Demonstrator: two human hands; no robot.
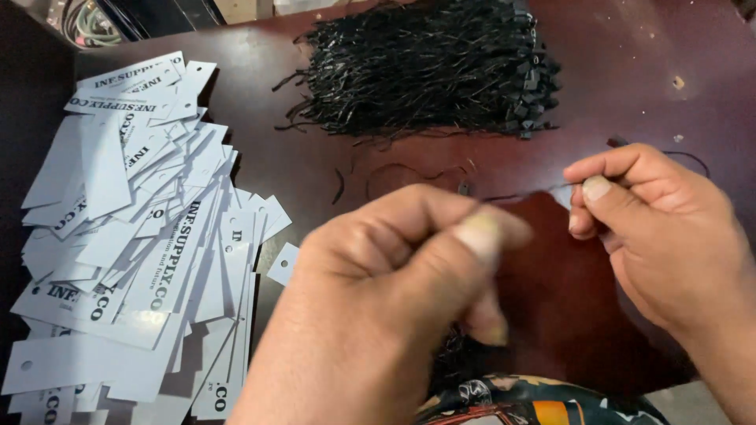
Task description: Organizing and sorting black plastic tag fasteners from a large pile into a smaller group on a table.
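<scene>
The left hand [394,275] is close to the camera and a bit blurry. Its fingers are curled in tight, thumb against fingers, but I cannot tell if it grips anything. The right hand [654,228] pinches a thin black string [520,194] between thumb and finger. The string runs from that pinch toward the left hand, over a dark red table [630,63].

Past the hands, at the far side of the table, lies a big heap of black strings [433,71]. A few loose ones lie near it.

Off to the left is a big messy pile of white tags [142,236] with small holes. One tag sits alone beside the pile.

No tag in view has a string on it. So I think the work is only starting: one string is in hand, and lots of tags and strings are left.
</scene>
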